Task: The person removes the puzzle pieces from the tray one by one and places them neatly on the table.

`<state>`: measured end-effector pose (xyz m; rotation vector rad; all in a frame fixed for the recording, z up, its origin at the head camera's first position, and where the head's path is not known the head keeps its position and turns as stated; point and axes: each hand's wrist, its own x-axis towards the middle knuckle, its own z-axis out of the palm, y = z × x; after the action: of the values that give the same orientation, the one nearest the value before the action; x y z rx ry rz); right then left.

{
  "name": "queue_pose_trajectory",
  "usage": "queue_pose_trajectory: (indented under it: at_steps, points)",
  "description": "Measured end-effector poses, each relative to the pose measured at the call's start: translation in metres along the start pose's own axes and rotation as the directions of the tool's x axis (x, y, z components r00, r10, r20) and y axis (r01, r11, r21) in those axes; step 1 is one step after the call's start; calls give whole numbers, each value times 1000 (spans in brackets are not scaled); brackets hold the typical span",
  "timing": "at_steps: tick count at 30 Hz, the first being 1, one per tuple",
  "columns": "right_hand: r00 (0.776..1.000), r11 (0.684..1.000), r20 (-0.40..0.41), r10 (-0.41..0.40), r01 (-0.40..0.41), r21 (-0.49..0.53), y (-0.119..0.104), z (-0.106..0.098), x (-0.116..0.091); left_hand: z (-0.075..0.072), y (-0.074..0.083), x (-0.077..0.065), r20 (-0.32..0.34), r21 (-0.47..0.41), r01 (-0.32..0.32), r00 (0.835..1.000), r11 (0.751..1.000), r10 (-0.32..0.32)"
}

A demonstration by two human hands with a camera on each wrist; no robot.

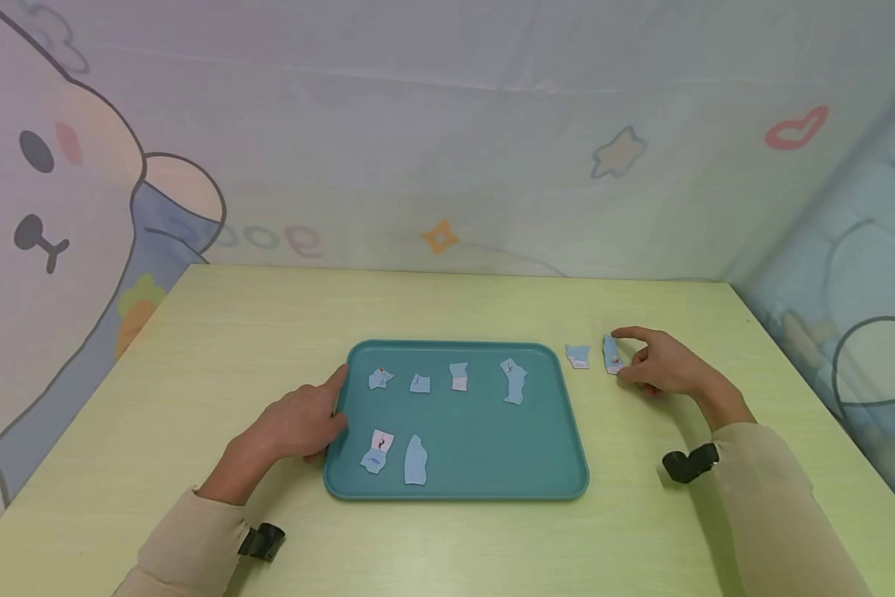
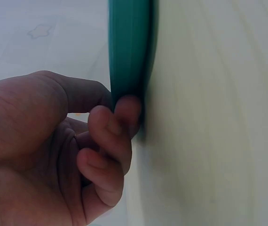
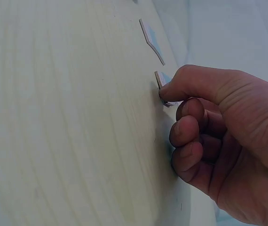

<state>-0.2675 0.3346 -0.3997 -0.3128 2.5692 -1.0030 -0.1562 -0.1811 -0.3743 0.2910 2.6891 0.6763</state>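
My left hand (image 1: pixel 295 421) grips the left edge of a teal tray (image 1: pixel 492 464). In the left wrist view its thumb lies along one side of the tray rim (image 2: pixel 130 52), with curled fingers at the other. Right of the tray, my right hand (image 1: pixel 667 363) pinches a light-blue and pink puzzle piece (image 1: pixel 610 351) between thumb and index finger. The other fingers curl inward, close over the table in the right wrist view. Just left of that piece lies a second puzzle piece (image 1: pixel 577 353), blue above and pinkish below.
Several irregular flat pieces lie apart on the tray, among them a tall blue one (image 1: pixel 415 461) and a long one (image 1: pixel 514 383). The tray stands on a pale wooden table (image 1: pixel 283 315). A printed cloth backdrop (image 1: pixel 492 166) rises behind the table's far edge.
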Motion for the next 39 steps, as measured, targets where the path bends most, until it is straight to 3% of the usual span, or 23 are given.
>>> queue_pose_trajectory:
  at_steps: [18, 27, 32, 39]
  points:
    - [1000, 1000, 23, 0, 0, 3, 2, -4, 0, 2, 2, 2, 10, -5, 11, 1000, 1000, -11]
    - [988, 995, -120, -93, 90, -35, -25, -11, -12, 0, 5, 2, 5, 3, 7, 1000, 1000, -7]
    - [962, 988, -231, -147, 132, -79, -46, -4, -20, 0, 6, 4, 7, 2, 0, 1000, 1000, 0]
    - [942, 980, -271, -200, 191, -60, -75, 14, -32, 1, 7, 6, 9, 3, 3, 1000, 1000, -3]
